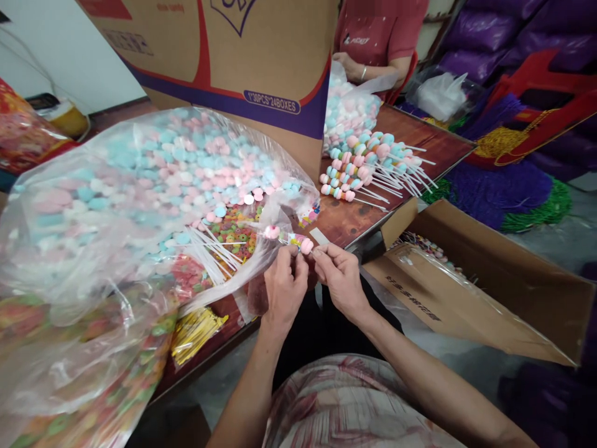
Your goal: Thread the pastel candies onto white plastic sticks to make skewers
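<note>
Near the table edge, my left hand (285, 280) and my right hand (340, 274) pinch at a small candy piece in clear wrap (305, 245), pink at its right end. Both sets of fingertips are pressed together, close to one another. Just left of it lies a pink candy (272, 232) in clear plastic. White sticks (214, 252) rest on gummy rings (233, 230) beside my left hand. A large clear bag of pink, blue and white candies (163, 162) spreads behind them.
A big carton (233, 68) stands at the back. Candy skewers (368, 162) are piled at the table's right. An open box (448, 305) sits lower right, gold ties (196, 333) lower left. A person (377, 43) sits across.
</note>
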A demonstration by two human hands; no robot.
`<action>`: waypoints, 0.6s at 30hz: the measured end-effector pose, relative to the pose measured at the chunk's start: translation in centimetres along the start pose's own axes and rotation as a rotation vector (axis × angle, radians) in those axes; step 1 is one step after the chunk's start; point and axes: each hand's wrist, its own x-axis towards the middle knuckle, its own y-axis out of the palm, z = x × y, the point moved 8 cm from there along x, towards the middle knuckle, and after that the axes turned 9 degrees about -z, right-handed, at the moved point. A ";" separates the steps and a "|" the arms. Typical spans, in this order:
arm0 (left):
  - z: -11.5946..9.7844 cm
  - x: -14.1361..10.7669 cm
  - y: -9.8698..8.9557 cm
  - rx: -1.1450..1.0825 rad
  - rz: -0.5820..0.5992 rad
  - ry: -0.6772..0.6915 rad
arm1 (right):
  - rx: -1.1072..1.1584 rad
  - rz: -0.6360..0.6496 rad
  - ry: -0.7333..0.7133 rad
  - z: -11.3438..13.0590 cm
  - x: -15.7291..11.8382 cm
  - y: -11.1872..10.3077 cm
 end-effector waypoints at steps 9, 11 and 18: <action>-0.1 -0.1 -0.3 -0.102 0.028 -0.051 | -0.374 0.031 -0.259 1.9 -0.1 0.5; -0.4 -0.5 -0.1 -0.144 0.039 -0.070 | -0.400 0.055 -0.298 2.1 0.0 0.7; 2.5 -0.5 -0.3 -0.656 -0.117 -0.553 | -0.360 0.039 -0.357 2.3 -0.1 0.2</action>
